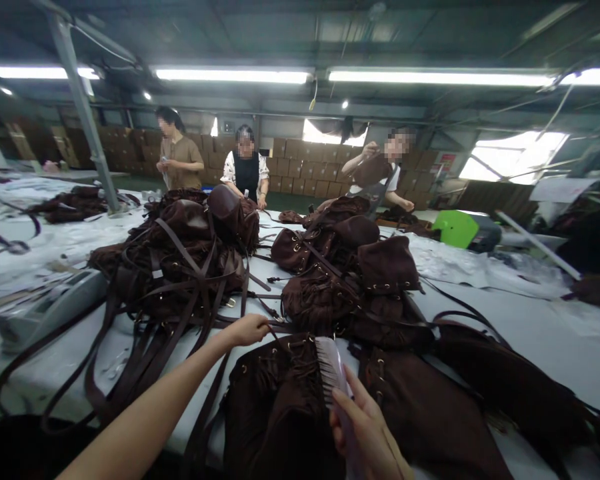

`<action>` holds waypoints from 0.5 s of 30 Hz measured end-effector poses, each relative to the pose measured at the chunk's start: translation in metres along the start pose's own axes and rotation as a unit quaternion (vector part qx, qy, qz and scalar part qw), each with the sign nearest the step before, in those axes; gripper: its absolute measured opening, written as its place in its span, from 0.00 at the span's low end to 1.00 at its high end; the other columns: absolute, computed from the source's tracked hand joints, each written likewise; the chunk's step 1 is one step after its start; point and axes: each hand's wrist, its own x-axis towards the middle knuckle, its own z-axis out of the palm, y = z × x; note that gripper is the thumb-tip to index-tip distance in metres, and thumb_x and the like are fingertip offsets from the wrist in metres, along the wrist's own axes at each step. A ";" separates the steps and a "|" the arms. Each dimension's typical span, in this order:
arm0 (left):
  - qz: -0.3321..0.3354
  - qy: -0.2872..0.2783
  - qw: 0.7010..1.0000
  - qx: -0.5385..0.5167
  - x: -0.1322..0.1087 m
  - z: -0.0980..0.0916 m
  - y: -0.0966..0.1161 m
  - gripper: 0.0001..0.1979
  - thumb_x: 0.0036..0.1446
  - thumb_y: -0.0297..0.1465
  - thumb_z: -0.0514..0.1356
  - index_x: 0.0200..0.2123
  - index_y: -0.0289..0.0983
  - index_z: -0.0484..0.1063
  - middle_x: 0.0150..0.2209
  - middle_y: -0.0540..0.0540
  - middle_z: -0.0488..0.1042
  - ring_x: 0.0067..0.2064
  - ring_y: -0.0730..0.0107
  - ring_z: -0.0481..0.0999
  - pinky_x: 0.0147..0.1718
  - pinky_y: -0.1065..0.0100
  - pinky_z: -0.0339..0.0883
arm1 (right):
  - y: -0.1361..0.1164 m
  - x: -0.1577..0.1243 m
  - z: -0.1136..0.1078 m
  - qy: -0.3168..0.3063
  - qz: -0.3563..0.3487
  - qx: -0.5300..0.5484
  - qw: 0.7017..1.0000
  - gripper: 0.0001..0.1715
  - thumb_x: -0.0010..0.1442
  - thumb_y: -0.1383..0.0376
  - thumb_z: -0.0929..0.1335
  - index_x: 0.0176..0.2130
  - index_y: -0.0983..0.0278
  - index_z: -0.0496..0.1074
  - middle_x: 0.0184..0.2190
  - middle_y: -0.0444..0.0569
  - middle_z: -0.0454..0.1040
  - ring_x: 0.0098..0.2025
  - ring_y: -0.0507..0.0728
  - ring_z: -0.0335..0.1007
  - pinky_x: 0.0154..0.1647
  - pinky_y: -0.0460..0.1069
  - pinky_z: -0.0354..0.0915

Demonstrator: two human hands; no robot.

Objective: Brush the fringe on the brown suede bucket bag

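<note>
Bag (285,420), one: dark brown, fringed, lying on the table (535,320) before the wearer; contents hidden. Brush (332,367), one: grasped in the right hand (367,423), bristles against the bag's fringe (307,360). Cord (275,333), one: thin, rising from the bag's top, pinched in the left hand (250,330). Left heap (180,223): similar bags, beyond the bag and leftward, straps (180,247) trailing. Right heap (387,263): more bags, just beyond the bag; contents hidden. Cartons (290,173): stacked in rows, far beyond the bag. Co-workers (247,167), three: standing beyond the bag.
</note>
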 end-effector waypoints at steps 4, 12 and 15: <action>0.054 0.003 0.998 -0.025 -0.010 -0.002 0.036 0.14 0.57 0.35 0.49 0.26 0.36 0.68 0.19 0.53 0.63 0.23 0.73 0.62 0.23 0.72 0.54 | -0.012 0.034 0.027 -0.046 -0.033 -0.046 0.997 0.49 0.53 0.55 0.73 0.66 0.59 0.51 0.16 0.36 0.67 0.12 0.49 0.60 0.11 0.39 0.52; 0.123 0.241 0.917 -0.293 -0.027 0.016 0.070 0.11 0.53 0.36 0.59 0.37 0.36 0.70 0.30 0.53 0.69 0.23 0.79 0.62 0.21 0.75 0.54 | -0.009 0.056 0.058 -0.168 0.008 0.020 0.986 0.36 0.51 0.48 0.73 0.53 0.62 0.66 0.13 0.34 0.63 0.10 0.46 0.50 0.08 0.39 0.48; 0.045 0.350 0.807 -0.473 -0.034 0.035 0.057 0.20 0.50 0.35 0.61 0.46 0.40 0.63 0.36 0.53 0.68 0.19 0.83 0.58 0.17 0.76 0.50 | -0.016 0.049 0.049 -0.180 0.020 0.071 0.981 0.39 0.51 0.45 0.73 0.54 0.61 0.63 0.12 0.31 0.60 0.09 0.45 0.44 0.08 0.38 0.44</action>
